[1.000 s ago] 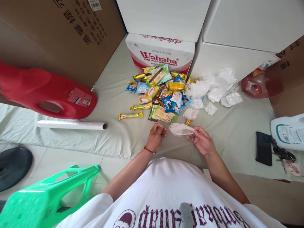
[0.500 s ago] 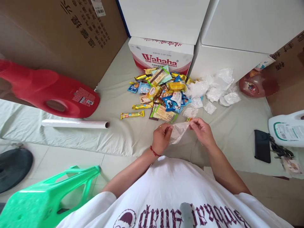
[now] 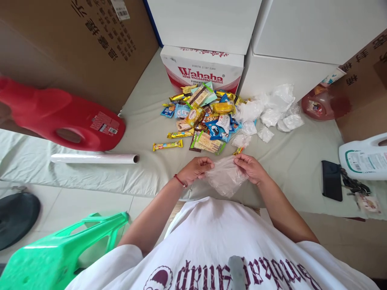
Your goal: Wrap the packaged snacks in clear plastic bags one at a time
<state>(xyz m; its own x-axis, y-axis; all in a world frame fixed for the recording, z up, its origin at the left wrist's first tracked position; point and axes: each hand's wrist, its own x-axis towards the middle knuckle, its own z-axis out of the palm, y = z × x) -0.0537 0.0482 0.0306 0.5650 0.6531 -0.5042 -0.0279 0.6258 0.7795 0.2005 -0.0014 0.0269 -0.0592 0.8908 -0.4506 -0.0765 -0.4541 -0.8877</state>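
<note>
Both my hands hold a small clear plastic bag (image 3: 224,179) spread between them, hanging toward my body. My left hand (image 3: 196,168) pinches its left top edge and my right hand (image 3: 249,166) pinches its right top edge. Just beyond my hands lies a pile of wrapped snacks (image 3: 205,119) on the pale sheet (image 3: 145,121), with a loose yellow snack bar (image 3: 167,145) at its left and a small wrapped sweet (image 3: 238,150) next to my right hand. Several crumpled clear bags (image 3: 272,112) lie to the right of the pile.
A Wahaha carton (image 3: 202,70) and white boxes (image 3: 302,44) stand behind the pile, a big cardboard box (image 3: 75,40) at left. A red jug (image 3: 60,117) and a white roll (image 3: 93,158) lie left. A phone (image 3: 331,185), keys and a white jug (image 3: 364,157) sit right. Green stool (image 3: 60,249) at lower left.
My left hand came across and took hold of the bag that my right hand held alone. Both hands have since pulled it apart, so it hangs spread between them.
</note>
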